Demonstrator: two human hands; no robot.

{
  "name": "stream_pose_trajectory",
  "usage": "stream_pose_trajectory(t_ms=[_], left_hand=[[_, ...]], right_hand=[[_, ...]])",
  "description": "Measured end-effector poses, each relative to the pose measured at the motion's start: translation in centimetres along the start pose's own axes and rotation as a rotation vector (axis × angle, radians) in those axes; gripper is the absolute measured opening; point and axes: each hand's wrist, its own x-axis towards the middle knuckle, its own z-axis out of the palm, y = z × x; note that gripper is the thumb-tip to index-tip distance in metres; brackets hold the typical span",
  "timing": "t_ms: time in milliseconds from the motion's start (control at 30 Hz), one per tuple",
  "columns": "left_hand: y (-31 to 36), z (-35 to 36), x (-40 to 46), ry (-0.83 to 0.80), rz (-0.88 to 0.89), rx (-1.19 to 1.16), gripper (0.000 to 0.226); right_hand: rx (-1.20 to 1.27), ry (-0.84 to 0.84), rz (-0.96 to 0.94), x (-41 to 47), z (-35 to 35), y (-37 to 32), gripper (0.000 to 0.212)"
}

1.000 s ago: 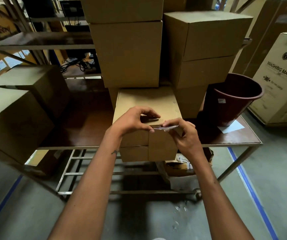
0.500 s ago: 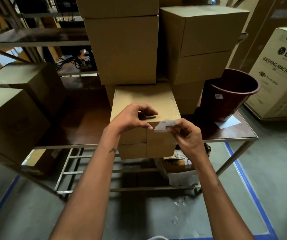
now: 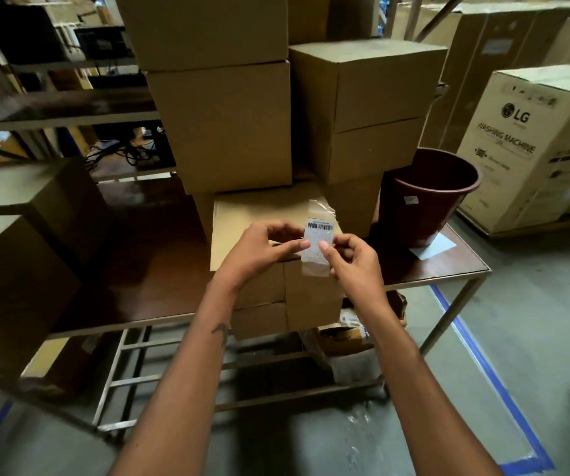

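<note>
Left hand (image 3: 263,249) and right hand (image 3: 355,266) pinch a barcode label (image 3: 318,235) by its side edges, upright in the air just above the box (image 3: 249,214) at the tabletop's (image 3: 159,280) front edge. Its loose clear film could fold and stick to itself or to the fingers, or go down crooked. Both forearms reach forward, thumbs toward the camera, fingers curled behind. A bucket (image 3: 427,194) stands near the right edge.

A dark brown wooden tabletop (image 3: 146,283) on a grey metal frame (image 3: 448,314) carries everything. A tan cardboard box (image 3: 252,211) sits at its near edge. Two tall stacks of plain brown cardboard boxes (image 3: 228,125) stand behind it on the far side. A maroon plastic bucket (image 3: 427,197) stands at the right, with a white paper sheet (image 3: 433,246) lying flat beside its base.
</note>
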Motion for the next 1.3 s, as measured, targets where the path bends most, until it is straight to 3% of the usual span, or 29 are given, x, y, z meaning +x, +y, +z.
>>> stream_pose_trajectory(t_ms=[233, 300, 500, 600, 667, 733, 800, 900, 967, 1067, 1200, 1300], left_hand=[[0.9, 1.9, 1.8, 0.287, 0.142, 0.194, 0.022], [1.9, 2.6, 2.5, 0.257, 0.162, 0.134, 0.021], [4.9, 6.0, 5.4, -0.048, 0.042, -0.425, 0.028], [5.9, 8.2, 8.0, -0.057, -0.016, -0.477, 0.035], [5.9, 10.1, 10.6, -0.039, -0.009, -0.444, 0.023], [5.8, 12.2, 13.2, -0.059, 0.008, -0.383, 0.012], [6.0, 14.4, 15.9, -0.021, -0.003, -0.327, 0.015], [6.7, 18.3, 20.1, 0.088, -0.104, -0.266, 0.027], [7.0, 21.0, 23.1, 0.113, -0.187, -0.356, 0.030], [6.9, 24.3, 27.6, 0.195, -0.245, -0.381, 0.041], [6.5, 27.2, 32.6, 0.318, -0.261, -0.130, 0.018], [7.4, 27.8, 34.6, 0.337, -0.235, 0.068, 0.017]], right_hand=[[-0.042, 0.173, -0.010, 0.7, 0.2, -1.5, 0.023], [-0.013, 0.216, -0.036, 0.5, -0.5, -2.0, 0.018], [0.074, 0.304, -0.058, 0.8, -4.8, -3.5, 0.017], [0.103, 0.277, -0.052, 2.6, -8.0, -4.0, 0.035], [0.122, 0.302, -0.049, 4.1, -10.1, -3.9, 0.036], [0.091, 0.327, -0.069, 6.2, -12.3, -3.1, 0.020], [0.038, 0.322, -0.066, 8.6, -14.6, -2.4, 0.011], [-0.018, 0.322, 0.000, 12.4, -18.4, -1.4, 0.024], [-0.067, 0.320, 0.042, 15.2, -20.9, -0.4, 0.034], [-0.119, 0.328, 0.078, 19.7, -24.1, 1.1, 0.035], [-0.280, 0.405, 0.080, 25.8, -27.0, 2.5, 0.025], [-0.477, 0.389, 0.080, 29.2, -27.8, 2.9, 0.019]])
